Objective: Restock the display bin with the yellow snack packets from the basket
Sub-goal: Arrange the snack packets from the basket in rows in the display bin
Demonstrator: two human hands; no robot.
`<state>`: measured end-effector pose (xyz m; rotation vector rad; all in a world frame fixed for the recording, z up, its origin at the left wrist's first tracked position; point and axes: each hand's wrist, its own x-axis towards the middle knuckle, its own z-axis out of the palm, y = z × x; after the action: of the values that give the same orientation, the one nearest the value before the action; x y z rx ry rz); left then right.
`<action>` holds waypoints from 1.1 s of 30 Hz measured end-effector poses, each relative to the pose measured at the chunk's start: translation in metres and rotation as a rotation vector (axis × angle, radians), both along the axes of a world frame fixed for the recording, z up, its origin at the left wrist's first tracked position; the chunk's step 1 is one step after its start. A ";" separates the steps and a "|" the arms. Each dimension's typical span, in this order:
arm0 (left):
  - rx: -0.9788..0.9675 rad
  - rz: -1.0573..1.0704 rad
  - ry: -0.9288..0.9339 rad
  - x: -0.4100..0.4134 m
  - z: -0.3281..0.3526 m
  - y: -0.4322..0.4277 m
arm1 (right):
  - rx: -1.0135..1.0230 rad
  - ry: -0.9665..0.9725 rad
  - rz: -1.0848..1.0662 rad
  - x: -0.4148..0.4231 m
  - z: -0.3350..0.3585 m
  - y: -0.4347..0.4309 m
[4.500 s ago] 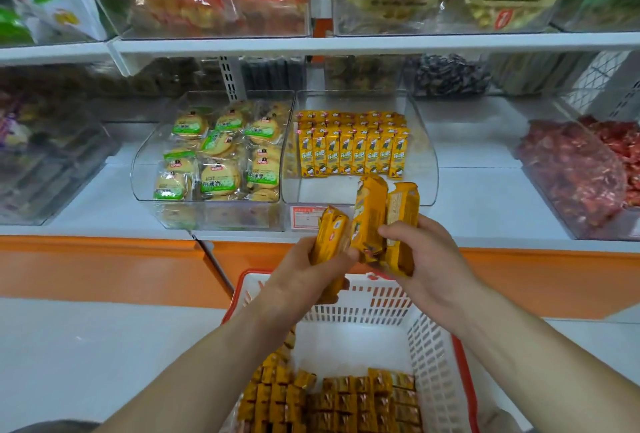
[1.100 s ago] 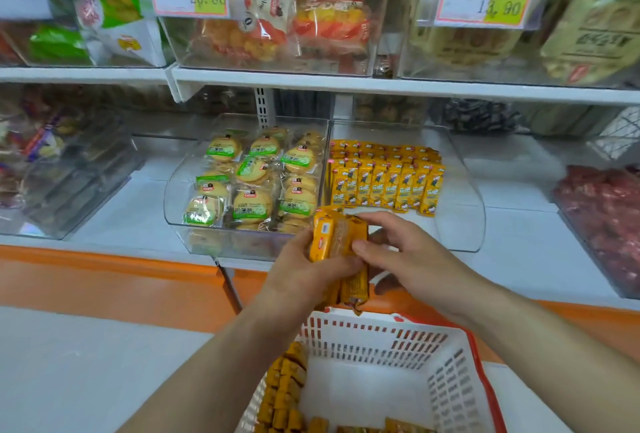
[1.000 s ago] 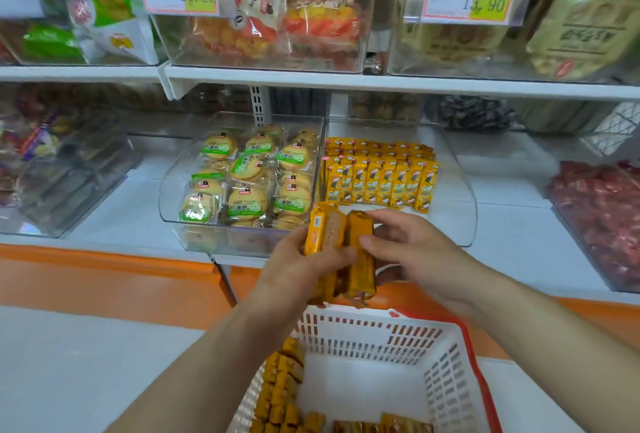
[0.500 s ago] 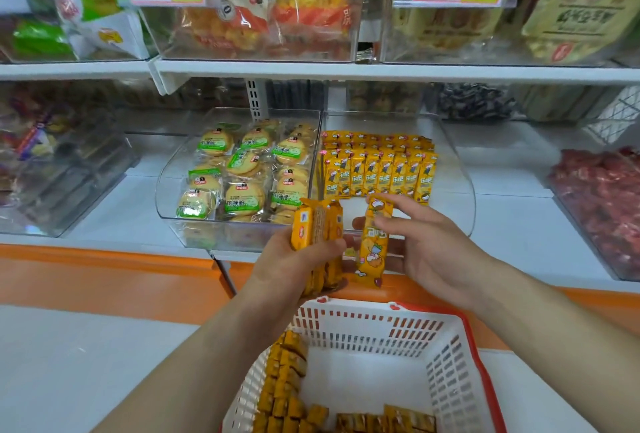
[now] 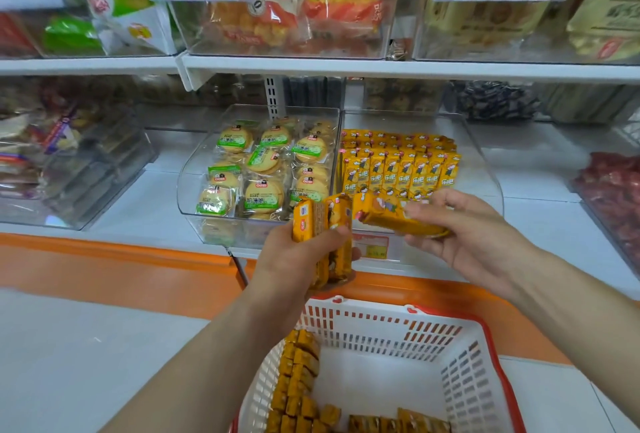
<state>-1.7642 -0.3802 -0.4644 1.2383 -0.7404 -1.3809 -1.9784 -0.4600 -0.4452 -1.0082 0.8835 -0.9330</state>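
My left hand (image 5: 294,259) grips a small upright stack of yellow snack packets (image 5: 323,225) in front of the shelf edge. My right hand (image 5: 464,235) pinches one yellow packet (image 5: 391,216), turned sideways, just before the clear display bin (image 5: 485,162). Rows of yellow packets (image 5: 398,166) stand upright in the back of that bin. Below, the white basket with a red rim (image 5: 384,332) holds several more yellow packets (image 5: 298,373) along its left side and bottom.
A clear bin of round green-labelled cakes (image 5: 263,169) stands left of the display bin. A bin of red sweets (image 5: 613,190) is at the right. An upper shelf (image 5: 346,67) with price tags overhangs. An orange ledge (image 5: 138,259) runs below the shelf.
My right hand has pulled one packet away from the stack in my left hand, turned it sideways and lifted it toward the display bin. The view has shifted closer to the shelf.
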 end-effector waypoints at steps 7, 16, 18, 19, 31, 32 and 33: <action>-0.019 0.109 -0.036 0.005 0.003 -0.002 | -0.120 0.246 0.193 0.025 -0.008 0.025; -0.106 0.074 -0.258 0.019 0.024 -0.004 | -0.330 0.512 0.197 0.031 0.007 -0.015; -0.118 0.070 -0.258 0.022 0.027 -0.004 | -0.406 0.614 0.064 0.031 0.004 -0.041; -0.122 0.060 -0.263 0.023 0.027 -0.004 | -0.425 0.651 0.008 0.032 0.000 -0.055; -0.137 0.064 -0.357 0.035 0.023 -0.013 | -0.627 1.180 -0.126 0.081 -0.065 -0.172; -0.135 0.063 -0.363 0.036 0.023 -0.014 | -0.628 1.176 -0.147 0.084 -0.069 -0.173; -0.133 0.063 -0.368 0.036 0.023 -0.015 | -0.625 1.167 -0.172 0.085 -0.072 -0.173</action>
<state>-1.7281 -0.3952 -0.4418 1.4136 -1.0196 -1.0455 -1.8934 -0.6334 -0.5175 -2.1297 1.6999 -0.7205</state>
